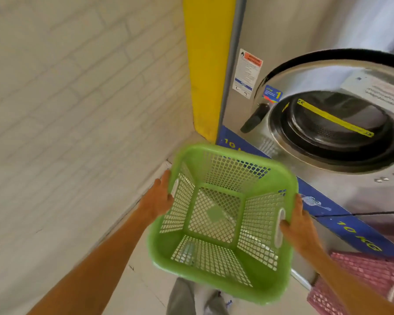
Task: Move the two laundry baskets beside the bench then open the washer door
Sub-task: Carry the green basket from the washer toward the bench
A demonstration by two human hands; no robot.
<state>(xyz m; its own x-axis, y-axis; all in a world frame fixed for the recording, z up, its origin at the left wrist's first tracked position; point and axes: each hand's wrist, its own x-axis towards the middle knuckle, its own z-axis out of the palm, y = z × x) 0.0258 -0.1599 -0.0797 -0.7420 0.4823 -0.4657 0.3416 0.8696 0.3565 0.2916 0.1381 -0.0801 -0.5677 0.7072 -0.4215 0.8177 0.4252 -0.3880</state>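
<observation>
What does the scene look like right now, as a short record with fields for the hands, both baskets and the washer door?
left hand: grips green basket's left rim
right hand: grips its right rim, by the handle slot
green basket: empty, held up, tilted
pink basket: lower right, in front of the washer
washer door: closed
bench: not in view

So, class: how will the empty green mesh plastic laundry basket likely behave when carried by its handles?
The green mesh plastic laundry basket is probably light: nothing lies inside and its walls are mostly holes. It looks fairly stiff, keeping its square shape between the left hand and right hand. The smooth rim might slip.
</observation>
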